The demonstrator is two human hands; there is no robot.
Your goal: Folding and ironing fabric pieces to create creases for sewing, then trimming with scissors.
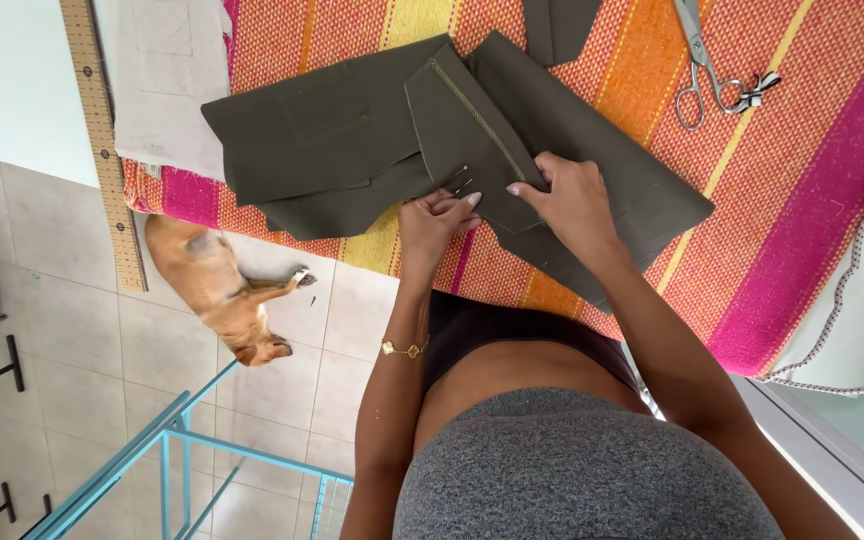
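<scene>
Olive green fabric pieces (332, 140) lie overlapped on a striped cloth, with a zipper (477, 115) running along a folded flap. Two pins (460, 182) stick in the flap's near edge. My left hand (432, 222), with a gold bracelet on the wrist, pinches the fabric edge just beside the pins. My right hand (570, 200) lies on the flap to the right of the pins, its fingers bent and holding the fold down. Both hands touch the same piece, a few centimetres apart.
Scissors (700, 70) lie at the far right on the pink and orange striped cloth (792, 180). A wooden ruler (102, 140) and a beige fabric piece (167, 80) lie at the left. Below the table edge are a dog (222, 290) on the tiled floor and a teal metal frame (172, 450).
</scene>
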